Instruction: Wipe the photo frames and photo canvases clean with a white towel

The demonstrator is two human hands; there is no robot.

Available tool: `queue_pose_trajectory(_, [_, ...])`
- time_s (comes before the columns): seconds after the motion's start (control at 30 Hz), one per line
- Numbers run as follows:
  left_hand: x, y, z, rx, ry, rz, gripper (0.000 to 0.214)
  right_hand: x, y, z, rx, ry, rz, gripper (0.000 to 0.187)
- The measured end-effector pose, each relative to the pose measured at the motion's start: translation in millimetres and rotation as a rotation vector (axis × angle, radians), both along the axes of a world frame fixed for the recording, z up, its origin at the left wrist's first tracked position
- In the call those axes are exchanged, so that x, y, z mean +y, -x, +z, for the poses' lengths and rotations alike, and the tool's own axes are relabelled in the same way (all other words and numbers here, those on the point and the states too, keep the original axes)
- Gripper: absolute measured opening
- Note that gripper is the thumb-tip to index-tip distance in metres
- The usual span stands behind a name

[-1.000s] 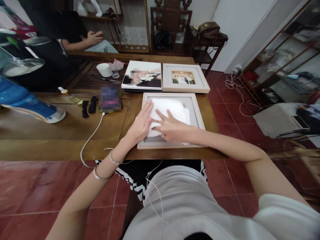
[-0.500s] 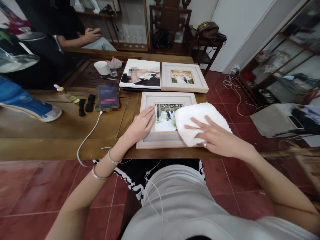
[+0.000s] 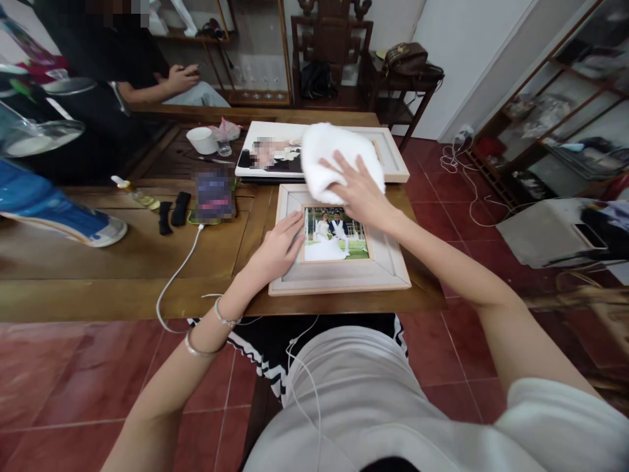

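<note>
Overlapping rear frame [image 3: 397, 156], photo panel [image 3: 282, 161]: white cloth [image 3: 330, 152].

Brown wooden table [image 3: 115, 262], framed photo [image 3: 336, 236] near its front edge, white cable [image 3: 181, 267], small bottle [image 3: 143, 197], two black strips [image 3: 166, 218]

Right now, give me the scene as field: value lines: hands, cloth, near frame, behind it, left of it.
left hand: flat on left side of pale wooden picture frame
right hand: fingers spread on white fluffy cloth; grip underneath hidden
cloth: overlaps frame's far edge in view; resting or lifted, can't tell
near frame: lying face up, colour photo of two people showing
behind: white-edged photo panel; second pale wooden frame, partly covered
left: white charging cable
</note>
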State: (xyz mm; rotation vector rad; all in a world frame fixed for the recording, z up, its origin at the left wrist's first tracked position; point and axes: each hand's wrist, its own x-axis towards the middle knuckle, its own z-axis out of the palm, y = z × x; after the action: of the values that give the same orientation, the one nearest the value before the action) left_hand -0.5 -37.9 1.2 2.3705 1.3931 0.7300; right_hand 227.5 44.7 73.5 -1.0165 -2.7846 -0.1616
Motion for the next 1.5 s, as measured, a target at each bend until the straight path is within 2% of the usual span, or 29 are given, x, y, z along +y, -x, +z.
queue_pose_trajectory(0.13, [-0.4,-1.0,2.6,0.014,-0.003,0.018,0.045,6.7,47.2,-11.8,-0.138,0.009,0.231,0.062])
queue_pose_trajectory(0.2, [-0.2,-1.4,2.3,0.022,0.004,0.026,0.043,6.8,56.3,-16.6,-0.175,0.049,0.247,0.064])
queue_pose_trajectory(0.27, [0.3,-1.5,1.1,0.021,0.000,0.019,0.044,5.5,53.1,-15.9,-0.189,0.082,0.211,0.064])
queue_pose_trajectory(0.4, [1.2,-1.0,-2.6,0.008,0.004,0.009,0.049,0.8,15.0,-1.2,-0.224,0.121,0.119,0.064])
queue_pose_trajectory(0.6, [0.8,-0.7,-5.6,-0.018,0.021,0.018,0.051,-9.7,-62.7,17.6,-0.257,0.195,-0.181,0.057])
queue_pose_trajectory(0.7, [0.2,-0.5,-4.8,-0.019,0.022,0.023,0.051,-29.2,-75.4,20.6,-0.249,0.189,-0.212,0.059])
queue_pose_trajectory(0.8, [0.1,0.1,-4.7,-0.017,0.022,0.023,0.051,-63.3,-72.2,25.4,-0.246,0.213,-0.177,0.059])
queue_pose_trajectory(1.0, [0.6,0.9,-7.9,-0.013,-0.001,0.022,0.050,-142.7,-75.7,45.6,-0.303,0.381,-0.019,0.051])
queue_pose_trajectory(1.1, [0.7,1.5,-9.0,-0.011,0.002,0.018,0.050,-159.7,-80.0,49.6,-0.297,0.459,-0.039,0.050])
queue_pose_trajectory(1.2, [1.3,2.8,-9.6,-0.020,-0.011,0.002,0.048,-146.8,-78.4,42.0,-0.270,0.466,-0.114,0.056])
queue_pose_trajectory(1.33, [2.5,4.7,-9.0,-0.026,-0.042,-0.013,0.046,-93.7,-71.8,18.0,-0.152,0.322,-0.168,0.068])
queue_pose_trajectory(1.43, [2.8,5.5,-7.2,-0.016,-0.057,-0.026,0.046,-51.6,-66.4,0.4,-0.069,0.196,-0.210,0.064])
queue_pose_trajectory(1.5, [3.0,5.7,-6.3,-0.018,-0.062,-0.030,0.046,-34.1,-61.5,-8.2,-0.033,0.151,-0.231,0.058])
